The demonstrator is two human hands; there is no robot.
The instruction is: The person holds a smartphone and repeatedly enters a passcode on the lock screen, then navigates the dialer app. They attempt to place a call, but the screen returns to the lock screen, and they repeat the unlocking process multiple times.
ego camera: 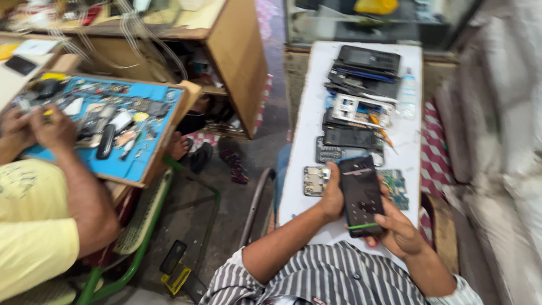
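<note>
A black smartphone (361, 192) with a dark screen and a green band near its lower end is held upright in both my hands above a white board (307, 113). My left hand (333, 196) grips its left edge. My right hand (398, 227) cups its lower right corner, thumb on the screen. Just beyond the phone lie a keypad phone (333, 152), a bare circuit board (314, 179) by my left hand and a green circuit board (396, 189) to the right.
Farther up the white board lie stacked dark phones and cases (364, 68) and a white phone frame (361, 109). At left a person in a yellow shirt (34, 226) works with both hands over a blue mat (127, 164) covered with parts. A wooden cabinet (240, 56) stands behind.
</note>
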